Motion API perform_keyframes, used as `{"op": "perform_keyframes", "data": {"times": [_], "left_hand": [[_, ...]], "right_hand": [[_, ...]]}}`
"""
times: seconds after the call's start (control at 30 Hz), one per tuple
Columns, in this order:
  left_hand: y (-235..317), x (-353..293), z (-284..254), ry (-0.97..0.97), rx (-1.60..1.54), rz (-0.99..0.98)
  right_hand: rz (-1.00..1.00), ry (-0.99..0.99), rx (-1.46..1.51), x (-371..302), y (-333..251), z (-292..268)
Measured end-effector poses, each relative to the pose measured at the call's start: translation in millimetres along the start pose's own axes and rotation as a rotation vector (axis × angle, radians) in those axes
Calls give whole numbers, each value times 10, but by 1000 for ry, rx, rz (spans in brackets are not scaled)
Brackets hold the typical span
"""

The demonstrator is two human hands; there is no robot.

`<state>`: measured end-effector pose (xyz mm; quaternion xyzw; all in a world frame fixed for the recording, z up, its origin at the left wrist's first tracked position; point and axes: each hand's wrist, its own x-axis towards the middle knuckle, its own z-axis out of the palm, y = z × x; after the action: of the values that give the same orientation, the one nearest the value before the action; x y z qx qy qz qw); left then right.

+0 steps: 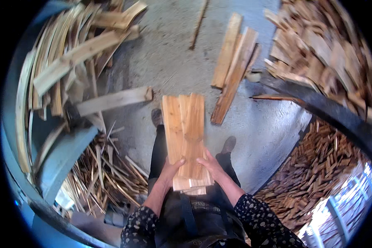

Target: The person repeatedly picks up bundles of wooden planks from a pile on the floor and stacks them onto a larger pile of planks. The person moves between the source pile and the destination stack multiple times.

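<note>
A stack of several short wooden boards (175,132) is held lengthwise in front of my body, pointing away from me. Its near ends are uneven and lie close to my dark apron. My left hand (170,170) grips the left edge, with the thumb on top and the fingers hidden beneath. On the opposite edge, my right hand (211,166) clasps the same stack, its thumb across the upper board. How many boards lie underneath cannot be told.
Longer planks (235,66) lie on the concrete floor (161,53) ahead to the right. Offcuts (318,53) are heaped at the far right, above a dark metal beam (318,103). Small wood pieces (314,173) fill the lower right. Boards (74,62) pile up at left, with thin strips (101,177) below.
</note>
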<state>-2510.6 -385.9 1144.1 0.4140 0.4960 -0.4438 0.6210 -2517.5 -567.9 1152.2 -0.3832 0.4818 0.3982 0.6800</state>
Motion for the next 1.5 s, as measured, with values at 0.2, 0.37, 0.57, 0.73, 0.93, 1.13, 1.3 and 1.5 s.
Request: {"op": "perform_keyframes", "data": {"times": [0.2,0.37,0.57,0.73,0.93,1.13,1.3,1.5], "left_hand": [[-87,-853,1404,-182,5,-173],[-628,-1403,2380,-315,353,-176],[-1387,-2490,3933,-401,765,-14],[-1818,-2885,4821,-733,1042,184],[-2370,-4174,6903,-1216,1427,741],[-3122,-4566,9080,-1212,1609,1362],[-3177,-3872,8582,-1437,1630,1615],[-1772,-1826,5543,-679,2323,860]], "right_hand": [[-221,-74,76,-962,-122,-1057],[-345,10,352,-2330,31,-1756],[-680,334,529,-3721,357,-2786],[-1033,556,556,-4760,366,-3473],[-1632,612,776,-5707,-84,-4501],[-1779,832,1059,-6412,-921,-6107],[-1622,1583,581,-5222,-597,-6400],[-1071,913,290,-3041,833,-4224]]}}
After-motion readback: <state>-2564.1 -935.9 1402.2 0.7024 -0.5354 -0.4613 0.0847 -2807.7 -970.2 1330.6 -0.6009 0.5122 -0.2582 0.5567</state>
